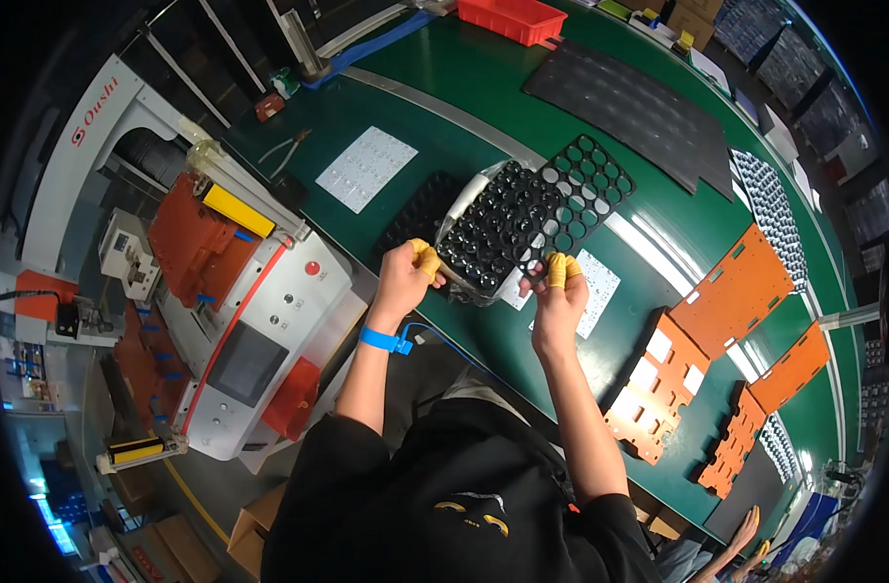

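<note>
A black tray of round, glossy dark parts (493, 219) lies on the green table in front of me, partly wrapped in clear plastic film (461, 199). My left hand (406, 277), with yellow finger covers and a blue wrist strap, is closed at the tray's near left edge; what its fingertips pinch is hidden. Overlapping the tray's right side, a black sheet with rows of round holes (588, 185) is tilted up. My right hand (561, 296), also with yellow finger covers, pinches the near corner of this sheet.
A white dotted sheet (367, 168) and pliers (287, 151) lie left; another white sheet (597, 291) is beside my right hand. Orange fixture plates (658, 389) and black mats (629, 107) lie right and beyond. A machine (270, 321) stands left. A co-worker's hand (746, 530) shows lower right.
</note>
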Demonstrator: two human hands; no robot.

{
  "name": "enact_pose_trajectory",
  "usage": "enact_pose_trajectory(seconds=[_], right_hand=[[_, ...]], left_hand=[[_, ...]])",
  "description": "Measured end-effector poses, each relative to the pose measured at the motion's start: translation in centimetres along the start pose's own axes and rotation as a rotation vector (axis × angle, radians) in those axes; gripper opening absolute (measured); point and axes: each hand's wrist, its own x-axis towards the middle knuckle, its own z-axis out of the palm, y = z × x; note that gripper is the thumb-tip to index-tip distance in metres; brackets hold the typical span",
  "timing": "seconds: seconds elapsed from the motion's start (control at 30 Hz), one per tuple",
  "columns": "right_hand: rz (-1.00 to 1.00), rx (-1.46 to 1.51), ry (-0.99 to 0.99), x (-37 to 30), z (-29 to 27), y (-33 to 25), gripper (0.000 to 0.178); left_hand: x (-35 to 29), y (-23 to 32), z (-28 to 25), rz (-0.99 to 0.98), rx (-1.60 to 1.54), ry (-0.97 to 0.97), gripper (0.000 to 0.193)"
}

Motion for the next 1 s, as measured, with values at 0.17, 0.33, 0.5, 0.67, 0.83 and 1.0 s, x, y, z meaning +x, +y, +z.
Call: enact_pose_trajectory(seconds=[0.17, 0.33, 0.5, 0.67, 0.83, 1.0], right_hand=[[-0.023, 0.05, -0.165, 0.5, 1.6, 0.6, 0.014], [0.036, 0.003, -0.202, 0.9, 2.6, 1.2, 0.013], [0.057, -0.052, -0.179, 1.2, 3.0, 1.3, 0.015], [0.03, -0.111, -0.161, 1.3, 3.1, 1.3, 0.017], [0.002, -0.127, -0.152, 1.3, 3.4, 1.3, 0.018], [-0.014, -0.169, -0.144, 1.3, 3.3, 1.7, 0.018]], left_hand=[[0.1, -0.6, -0.1, 0.058, 0.105, -0.006, 0.011], [-0.2, -1.1, -0.7, 0.057, 0.136, -0.029, 0.01], [-0.6, -3.2, -1.1, 0.111, 0.08, -0.009, 0.011], [-0.7, -3.5, -0.6, 0.017, 0.248, -0.009, 0.01], [-0.4, -4.1, -0.8, 0.005, 0.28, -0.015, 0.009], [-0.5, -4.0, -0.3, 0.023, 0.3, 0.001, 0.008]])
